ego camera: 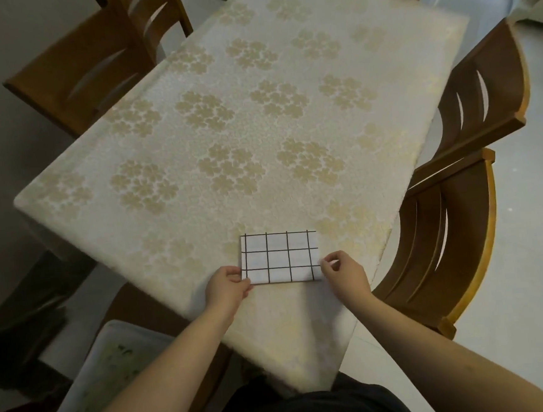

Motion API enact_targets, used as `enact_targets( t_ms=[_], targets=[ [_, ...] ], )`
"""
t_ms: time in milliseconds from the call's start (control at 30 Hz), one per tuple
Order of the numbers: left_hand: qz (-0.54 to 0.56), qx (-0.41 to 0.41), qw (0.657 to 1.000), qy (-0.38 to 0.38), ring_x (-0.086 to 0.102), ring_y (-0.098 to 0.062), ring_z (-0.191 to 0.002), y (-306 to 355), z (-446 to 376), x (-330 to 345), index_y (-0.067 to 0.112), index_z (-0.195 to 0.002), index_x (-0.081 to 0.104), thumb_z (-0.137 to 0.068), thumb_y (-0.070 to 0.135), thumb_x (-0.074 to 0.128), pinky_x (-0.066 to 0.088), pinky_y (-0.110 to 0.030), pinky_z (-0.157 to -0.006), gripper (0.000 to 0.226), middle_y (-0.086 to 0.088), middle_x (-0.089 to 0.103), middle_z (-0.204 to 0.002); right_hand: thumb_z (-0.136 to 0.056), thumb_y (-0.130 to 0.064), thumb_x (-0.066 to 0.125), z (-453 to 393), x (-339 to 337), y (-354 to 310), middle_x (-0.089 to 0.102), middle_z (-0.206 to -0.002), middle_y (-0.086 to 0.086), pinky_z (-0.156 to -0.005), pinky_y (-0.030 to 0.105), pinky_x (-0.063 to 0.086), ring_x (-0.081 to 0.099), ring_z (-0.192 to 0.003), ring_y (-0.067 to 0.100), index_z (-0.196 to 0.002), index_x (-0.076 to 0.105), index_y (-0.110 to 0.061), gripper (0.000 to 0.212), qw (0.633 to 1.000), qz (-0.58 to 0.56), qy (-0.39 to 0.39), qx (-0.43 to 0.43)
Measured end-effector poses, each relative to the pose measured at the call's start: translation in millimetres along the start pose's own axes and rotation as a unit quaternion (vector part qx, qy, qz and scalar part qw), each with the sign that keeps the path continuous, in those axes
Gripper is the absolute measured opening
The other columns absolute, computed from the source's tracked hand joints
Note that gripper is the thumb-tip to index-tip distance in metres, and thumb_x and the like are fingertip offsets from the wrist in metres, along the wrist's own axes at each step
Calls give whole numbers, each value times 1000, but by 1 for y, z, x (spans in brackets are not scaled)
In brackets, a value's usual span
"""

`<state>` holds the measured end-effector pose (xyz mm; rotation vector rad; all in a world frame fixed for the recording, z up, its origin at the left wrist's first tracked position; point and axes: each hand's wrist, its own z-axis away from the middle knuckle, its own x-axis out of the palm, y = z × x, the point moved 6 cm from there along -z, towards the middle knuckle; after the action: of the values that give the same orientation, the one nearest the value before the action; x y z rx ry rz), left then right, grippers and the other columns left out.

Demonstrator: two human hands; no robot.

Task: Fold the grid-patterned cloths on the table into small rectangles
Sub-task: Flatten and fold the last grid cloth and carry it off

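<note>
Both hands pinch a folded cloth (281, 257) near the table's (222, 111) near edge: left hand (226, 287) at its left corner, right hand (343, 273) at its right.

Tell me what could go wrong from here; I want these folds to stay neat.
1. The folded grid cloth lies close to the near edge of the table; a tug toward the body could slide it off.
2. The left hand and right hand pinch only its near corners, so lifting may let the layers fall open.
</note>
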<state>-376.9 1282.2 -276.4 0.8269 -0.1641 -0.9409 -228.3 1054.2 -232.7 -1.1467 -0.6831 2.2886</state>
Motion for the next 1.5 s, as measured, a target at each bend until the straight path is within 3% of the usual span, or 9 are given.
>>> enact_targets(
  t_ms=[167, 267, 333, 467, 967, 1033, 1133, 1267, 1500],
  targets=[
    [-242, 116, 960, 77, 56, -20, -93, 27, 11, -4, 17, -114, 52, -83, 31, 74, 46, -29, -72, 41, -3, 53, -105, -93, -25, 54, -5, 19, -32, 64, -95, -2, -74, 31, 47, 58, -85, 16, -111, 63, -17, 22, 975, 130, 41, -175],
    [-399, 298, 856, 135, 54, -27, -112, 43, 14, 2, 14, -124, 56, -89, 36, 63, 45, -40, -91, 42, -9, 56, -122, -88, -20, 58, -6, 38, -44, 64, -114, 5, -87, 37, 44, 58, -105, 26, -119, 63, -13, 31, 939, 193, 72, -273],
    [-488, 396, 771, 96, 46, -27, -131, 41, 10, 18, 13, -134, 52, -92, 38, 50, 36, -42, -106, 49, -10, 52, -140, -89, -20, 53, -6, 53, -50, 60, -128, 9, -97, 42, 44, 55, -119, 29, -128, 58, -9, 40, 914, 233, 73, -323],
    [-590, 431, 683, 7, 22, -19, -145, 31, 0, 43, 11, -148, 37, -96, 39, 32, 13, -38, -117, 60, -5, 35, -156, -95, -23, 32, -11, 84, -49, 36, -154, 11, -117, 42, 23, 30, -143, 26, -147, 35, -7, 54, 885, 289, 16, -365],
    [-616, 377, 692, -11, 7, -24, -151, 23, -25, 39, 29, -155, 18, -95, 59, 33, 13, -45, -119, 68, -8, 7, -164, -101, -52, 23, -42, 63, -13, 5, -163, -1, -119, 43, 1, -1, -150, 17, -155, 11, -22, 63, 893, 347, 8, -287],
    [-605, 380, 700, -15, 10, -20, -150, 26, -27, 35, 26, -155, 21, -97, 57, 31, 10, -40, -118, 67, -4, 10, -164, -100, -53, 25, -47, 52, -14, 11, -162, 0, -118, 44, 0, 6, -149, 20, -154, 18, -22, 63, 891, 345, 12, -294],
    [-544, 393, 741, -11, 35, -21, -140, 46, -33, 28, 20, -146, 43, -97, 43, 36, 23, -36, -111, 54, -2, 37, -155, -91, -48, 51, -59, 31, -30, 49, -142, 2, -109, 41, 16, 42, -133, 28, -135, 51, -23, 51, 898, 307, 39, -314],
    [-503, 340, 794, -25, 53, -26, -119, 86, -51, 25, 19, -127, 61, -90, 23, 66, 38, -36, -98, 38, -2, 57, -128, -82, -47, 67, -88, 16, -55, 53, -122, -2, -98, 38, 24, 45, -117, 23, -124, 54, -29, 48, 914, 322, -36, -244],
    [-615, 205, 758, -76, 47, -22, -114, 120, -69, 33, 25, -104, 63, -82, 40, 73, 40, -36, -96, 29, -1, 49, -117, -79, -53, 69, -109, 17, -78, 54, -117, 2, -94, 42, 30, 44, -113, 27, -110, 60, -23, 44, 875, 429, -114, -196]
  ],
)
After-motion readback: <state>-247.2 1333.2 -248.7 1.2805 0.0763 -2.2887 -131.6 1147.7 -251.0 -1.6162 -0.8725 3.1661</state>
